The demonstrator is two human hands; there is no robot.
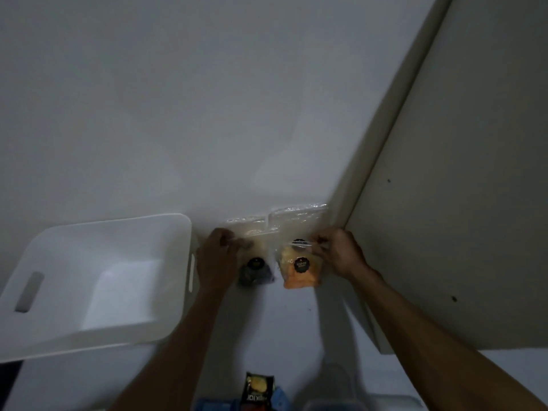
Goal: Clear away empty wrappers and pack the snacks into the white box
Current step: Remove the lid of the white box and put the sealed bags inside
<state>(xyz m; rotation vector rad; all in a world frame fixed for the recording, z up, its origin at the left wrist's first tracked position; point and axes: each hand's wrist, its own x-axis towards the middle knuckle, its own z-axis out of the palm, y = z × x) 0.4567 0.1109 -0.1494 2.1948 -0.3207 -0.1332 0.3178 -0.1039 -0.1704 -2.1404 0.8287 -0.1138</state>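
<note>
Two hands on two clear snack bags, next to the white box.

From the head camera, the left hand [218, 256] pinches the dark snack bag [255, 269] and the right hand [338, 255] pinches the orange snack bag [298, 269], both just right of the empty white box [98, 280]. Slippery plastic could slide out of the fingers. Two clear bags [278, 221] behind may be empty wrappers, too blurry to tell. A black packet [258, 388] is cut off below.

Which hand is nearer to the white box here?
Left. The left hand sits just beside the white box, near its right wall and handle slot. The right hand is farther off, beyond the orange snack pack, pinching its clear wrapper.
</note>
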